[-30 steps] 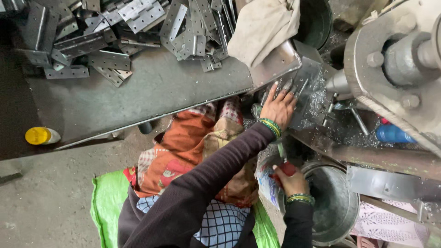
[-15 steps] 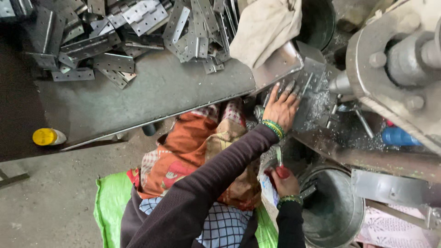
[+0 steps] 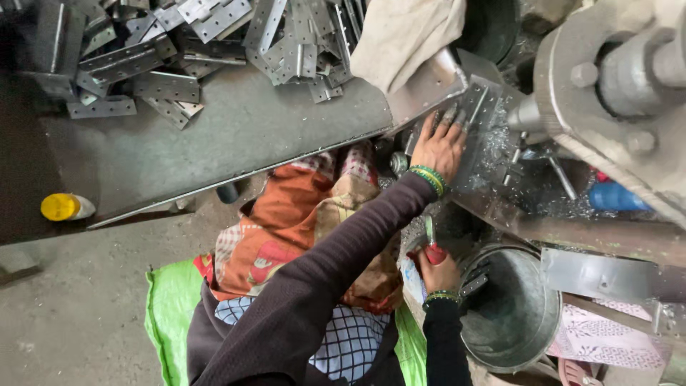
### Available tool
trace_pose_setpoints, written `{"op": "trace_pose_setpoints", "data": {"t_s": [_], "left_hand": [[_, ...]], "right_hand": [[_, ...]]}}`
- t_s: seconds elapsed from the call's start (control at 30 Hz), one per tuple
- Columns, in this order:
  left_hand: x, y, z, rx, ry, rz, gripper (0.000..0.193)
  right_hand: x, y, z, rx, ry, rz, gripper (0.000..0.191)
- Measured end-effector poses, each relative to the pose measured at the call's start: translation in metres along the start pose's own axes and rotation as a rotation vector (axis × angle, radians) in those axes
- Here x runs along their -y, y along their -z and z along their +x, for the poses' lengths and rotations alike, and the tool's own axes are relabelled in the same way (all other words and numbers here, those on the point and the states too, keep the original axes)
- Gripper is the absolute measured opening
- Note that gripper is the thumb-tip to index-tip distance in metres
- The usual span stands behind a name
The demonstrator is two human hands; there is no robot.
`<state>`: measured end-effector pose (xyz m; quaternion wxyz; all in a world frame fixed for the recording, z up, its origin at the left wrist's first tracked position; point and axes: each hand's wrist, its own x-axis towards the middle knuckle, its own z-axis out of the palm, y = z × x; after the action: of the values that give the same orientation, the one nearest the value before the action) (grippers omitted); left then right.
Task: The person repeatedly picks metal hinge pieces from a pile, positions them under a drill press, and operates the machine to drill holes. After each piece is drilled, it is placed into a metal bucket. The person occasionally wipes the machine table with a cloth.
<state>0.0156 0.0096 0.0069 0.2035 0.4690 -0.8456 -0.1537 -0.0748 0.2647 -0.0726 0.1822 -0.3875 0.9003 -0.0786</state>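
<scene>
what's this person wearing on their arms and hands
Both arms are in long dark sleeves. The left hand and the right hand are bare, with no gloves. Each wrist carries a stack of green bangles, with thin gold ones among them.

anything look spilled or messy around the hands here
Yes: fine metal shavings are scattered over the machine bed beside the left hand. The perforated brackets lie in a jumbled heap on the metal table, not stacked.

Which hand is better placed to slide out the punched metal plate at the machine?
Probably the left. The left hand already lies flat on the punched plate, fingers spread. The right hand sits lower, beside the metal bucket, closed around a red handle.
</scene>
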Motion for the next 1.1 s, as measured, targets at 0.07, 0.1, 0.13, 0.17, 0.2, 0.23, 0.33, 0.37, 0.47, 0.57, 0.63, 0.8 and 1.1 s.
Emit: {"op": "trace_pose_setpoints", "data": {"t_s": [0.07, 0.1, 0.13, 0.17, 0.2, 0.23, 0.33, 0.37, 0.47, 0.57, 0.63, 0.8, 1.1], "left_hand": [[0.002, 0.008, -0.008, -0.002, -0.004, 0.046, 0.048], [0.003, 0.012, -0.008, -0.040, -0.012, 0.077, 0.048], [0.003, 0.016, -0.011, -0.063, -0.021, 0.100, 0.048], [0.002, 0.018, -0.013, -0.083, -0.022, 0.122, 0.048], [0.002, 0.019, -0.014, -0.066, -0.011, 0.102, 0.047], [0.002, 0.020, -0.015, -0.043, -0.005, 0.081, 0.047], [-0.004, 0.016, -0.017, 0.003, -0.020, 0.066, 0.046], [-0.004, 0.014, -0.016, 0.000, -0.004, 0.083, 0.047], [-0.008, 0.010, -0.016, -0.140, -0.011, 0.111, 0.048], [-0.005, 0.011, -0.019, -0.147, -0.017, 0.008, 0.041], [-0.006, 0.013, -0.028, -0.149, -0.037, 0.024, 0.041], [0.001, 0.020, -0.033, -0.034, -0.151, 0.062, 0.039], [0.011, 0.008, -0.019, -0.060, -0.046, 0.046, 0.066]], "right_hand": [[0.004, 0.016, 0.001, 0.027, 0.055, 0.090, 0.058], [0.011, 0.029, 0.002, 0.072, 0.062, 0.120, 0.057], [0.018, 0.044, 0.000, 0.133, 0.047, 0.126, 0.055], [0.025, 0.061, 0.000, 0.197, 0.008, 0.085, 0.054], [0.032, 0.078, 0.000, 0.254, -0.023, 0.024, 0.053], [0.037, 0.093, 0.000, 0.294, -0.043, -0.044, 0.052], [0.040, 0.101, -0.004, 0.305, -0.061, -0.057, 0.052], [0.037, 0.093, -0.004, 0.285, -0.043, -0.016, 0.053], [0.023, 0.035, -0.005, 0.075, 0.028, 0.045, 0.056], [0.002, -0.002, 0.002, 0.017, 0.074, 0.085, 0.060], [-0.007, -0.006, 0.004, 0.025, 0.083, 0.125, 0.062], [0.007, 0.044, 0.001, 0.158, 0.052, 0.136, 0.069], [0.014, 0.056, -0.009, 0.092, 0.101, -0.120, 0.074]]}}
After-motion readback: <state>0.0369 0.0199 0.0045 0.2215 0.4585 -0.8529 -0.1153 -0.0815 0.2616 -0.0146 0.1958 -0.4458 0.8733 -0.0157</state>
